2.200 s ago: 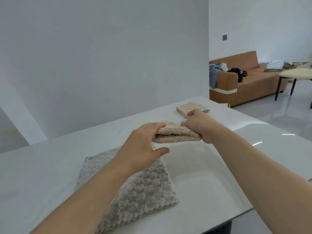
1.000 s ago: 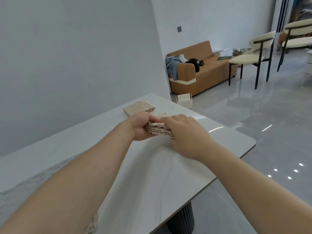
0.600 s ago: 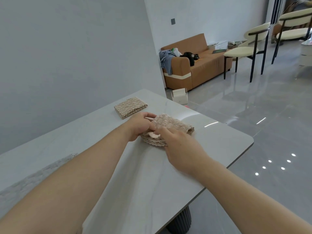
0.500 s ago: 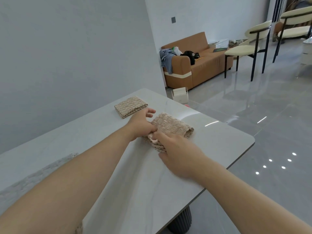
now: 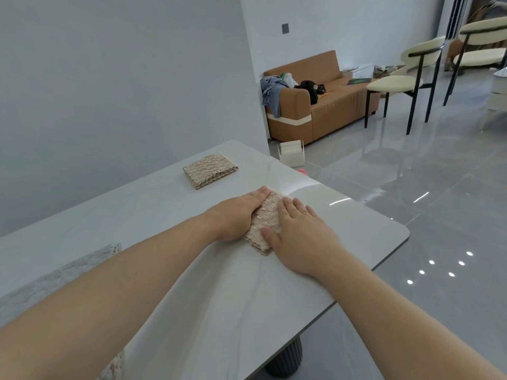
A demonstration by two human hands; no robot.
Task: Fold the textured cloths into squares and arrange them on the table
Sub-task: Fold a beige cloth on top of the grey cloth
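- Left hand (image 5: pixel 237 215) and right hand (image 5: pixel 299 231) are lying open, palms flat, pressing the folded beige textured cloth (image 5: pixel 264 223).
- White marble-look table (image 5: pixel 219 283) is bearing it.

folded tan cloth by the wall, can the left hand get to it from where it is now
Probably yes. The left hand lies flat on the pink cloth, and only bare table lies between it and the folded tan cloth; it would have to lift off first.
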